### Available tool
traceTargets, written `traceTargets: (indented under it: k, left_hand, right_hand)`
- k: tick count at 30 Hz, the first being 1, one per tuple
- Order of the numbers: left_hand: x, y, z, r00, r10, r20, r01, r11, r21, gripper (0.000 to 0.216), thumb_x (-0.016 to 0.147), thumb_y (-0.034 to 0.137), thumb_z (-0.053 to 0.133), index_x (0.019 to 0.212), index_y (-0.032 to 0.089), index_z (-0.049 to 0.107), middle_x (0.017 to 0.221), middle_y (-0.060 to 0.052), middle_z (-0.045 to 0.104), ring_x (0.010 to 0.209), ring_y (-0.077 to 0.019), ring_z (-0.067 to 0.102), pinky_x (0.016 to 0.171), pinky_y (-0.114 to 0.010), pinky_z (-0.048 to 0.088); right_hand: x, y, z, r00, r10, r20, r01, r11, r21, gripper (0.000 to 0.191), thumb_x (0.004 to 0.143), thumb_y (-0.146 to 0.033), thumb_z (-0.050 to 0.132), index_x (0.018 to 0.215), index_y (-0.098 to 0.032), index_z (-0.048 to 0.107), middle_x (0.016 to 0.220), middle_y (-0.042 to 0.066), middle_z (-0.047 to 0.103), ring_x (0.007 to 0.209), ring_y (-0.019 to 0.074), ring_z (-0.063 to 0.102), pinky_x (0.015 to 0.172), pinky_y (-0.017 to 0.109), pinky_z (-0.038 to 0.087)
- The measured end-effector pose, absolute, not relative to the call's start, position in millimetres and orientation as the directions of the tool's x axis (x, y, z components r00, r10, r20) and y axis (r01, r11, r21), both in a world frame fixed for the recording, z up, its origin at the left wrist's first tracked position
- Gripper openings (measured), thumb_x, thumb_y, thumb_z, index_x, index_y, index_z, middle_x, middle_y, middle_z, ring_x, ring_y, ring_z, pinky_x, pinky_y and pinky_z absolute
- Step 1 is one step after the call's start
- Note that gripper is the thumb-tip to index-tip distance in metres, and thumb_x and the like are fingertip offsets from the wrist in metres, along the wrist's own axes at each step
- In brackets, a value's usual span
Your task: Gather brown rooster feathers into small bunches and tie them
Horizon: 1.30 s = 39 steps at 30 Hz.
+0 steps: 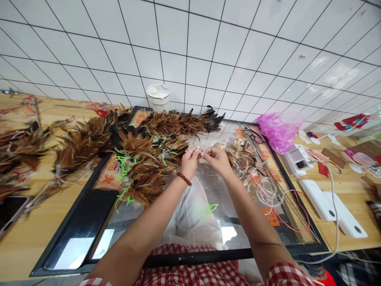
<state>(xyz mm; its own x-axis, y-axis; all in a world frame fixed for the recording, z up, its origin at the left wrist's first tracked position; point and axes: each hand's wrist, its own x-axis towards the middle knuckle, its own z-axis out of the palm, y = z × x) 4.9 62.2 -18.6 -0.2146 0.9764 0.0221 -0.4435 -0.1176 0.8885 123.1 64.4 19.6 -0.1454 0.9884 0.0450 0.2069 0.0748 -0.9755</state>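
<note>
My left hand (189, 160) and my right hand (216, 158) meet above a glass panel (214, 194), fingers pinched together on a small pale feather piece (200, 151) held between them. A dark red bead bracelet (184, 178) sits on my left wrist. To the left lie bundles of brown feathers (143, 159) tied with green string. Just right of my hands is a heap of pale loose feathers and cords (250, 167).
The black-framed glass panel rests on a wooden table (29, 234). A white lidded cup (158, 96) stands at the back. A pink plastic bag (279, 129), glasses (254, 135), white chargers (327, 202) with cables and a phone (10, 210) lie around.
</note>
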Motion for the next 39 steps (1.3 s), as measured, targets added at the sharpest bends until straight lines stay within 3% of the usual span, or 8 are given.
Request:
traceTargets:
  k: [6,10,14,20,25,30,34,39]
  left_hand:
    - [5.4,55.7,-11.6,-0.014,0.997,0.070,-0.356,-0.071,0.932,0.040,0.075,0.052,0.066,0.062,0.016,0.056,0.049,0.004,0.046,0.046,-0.0073,0.040,0.048,-0.022,0.031]
    - [4.0,51.1,-4.9,0.093,0.990,0.104,-0.360,-0.064,0.931,0.042,0.074,0.053,0.068,0.059,0.016,0.053,0.048,0.004,0.045,0.047,-0.0073,0.039,0.050,-0.023,0.031]
    - [3.2,49.3,-1.4,0.185,0.976,0.114,-0.372,-0.038,0.927,0.043,0.074,0.054,0.067,0.061,0.016,0.055,0.052,0.002,0.049,0.049,-0.0078,0.041,0.051,-0.023,0.034]
    - [2.9,53.9,-7.5,0.057,0.995,0.079,-0.354,-0.054,0.934,0.043,0.068,0.056,0.072,0.062,0.016,0.060,0.049,0.005,0.043,0.046,-0.0065,0.036,0.046,-0.021,0.030]
    - [-0.5,59.6,-11.4,-0.095,0.995,0.019,-0.475,-0.062,0.878,0.037,0.069,0.050,0.074,0.065,0.016,0.061,0.051,0.005,0.044,0.047,-0.0054,0.037,0.047,-0.020,0.031]
    - [-1.7,61.3,-10.4,-0.130,0.992,-0.006,-0.536,-0.065,0.842,0.033,0.070,0.046,0.074,0.066,0.016,0.060,0.051,0.005,0.044,0.046,-0.0047,0.037,0.047,-0.020,0.033]
    - [-1.7,61.5,-10.7,-0.135,0.991,-0.018,-0.549,-0.060,0.834,0.034,0.071,0.047,0.073,0.066,0.016,0.059,0.050,0.005,0.044,0.046,-0.0050,0.037,0.046,-0.020,0.033]
    - [-0.5,61.3,-10.3,-0.096,0.994,-0.049,-0.563,-0.014,0.826,0.033,0.071,0.045,0.074,0.066,0.016,0.059,0.052,0.005,0.045,0.045,-0.0047,0.039,0.045,-0.019,0.033]
  right_hand:
    - [134.9,69.6,23.9,-0.263,0.944,0.198,0.121,0.236,-0.964,0.042,0.074,-0.045,0.071,0.109,-0.022,0.069,0.082,0.000,0.059,0.066,0.0110,0.055,0.065,0.027,0.047]
    - [140.9,68.3,28.0,-0.326,0.904,0.277,0.120,0.330,-0.936,0.024,0.077,-0.043,0.070,0.089,-0.022,0.074,0.084,0.002,0.061,0.077,0.0138,0.058,0.077,0.031,0.048]
    - [139.3,67.3,29.9,-0.226,0.947,0.228,0.068,0.249,-0.966,0.028,0.073,-0.048,0.072,0.070,-0.020,0.070,0.069,0.000,0.059,0.064,0.0132,0.056,0.067,0.030,0.047]
    - [139.3,70.6,27.4,-0.174,0.974,0.142,0.191,0.175,-0.966,0.027,0.074,-0.045,0.069,0.076,-0.018,0.070,0.068,0.001,0.062,0.063,0.0129,0.053,0.062,0.027,0.044]
    - [154.0,68.5,28.1,-0.426,0.902,0.072,0.673,0.369,-0.640,0.013,0.069,-0.018,0.072,0.081,-0.020,0.074,0.082,0.004,0.068,0.070,0.0145,0.057,0.066,0.026,0.042]
    - [151.5,63.4,29.7,-0.533,0.845,-0.039,0.764,0.461,-0.451,0.013,0.068,-0.011,0.070,0.076,-0.021,0.073,0.076,0.003,0.068,0.069,0.0152,0.058,0.064,0.025,0.039]
    - [148.5,65.7,31.3,-0.420,0.900,0.117,0.638,0.385,-0.667,0.010,0.076,-0.014,0.060,0.075,-0.019,0.068,0.066,0.001,0.064,0.060,0.0122,0.055,0.061,0.024,0.040]
    - [142.9,68.2,31.5,-0.094,0.977,0.191,0.204,0.206,-0.957,0.018,0.078,-0.035,0.065,0.085,-0.019,0.063,0.072,0.002,0.066,0.066,0.0145,0.061,0.063,0.028,0.049]
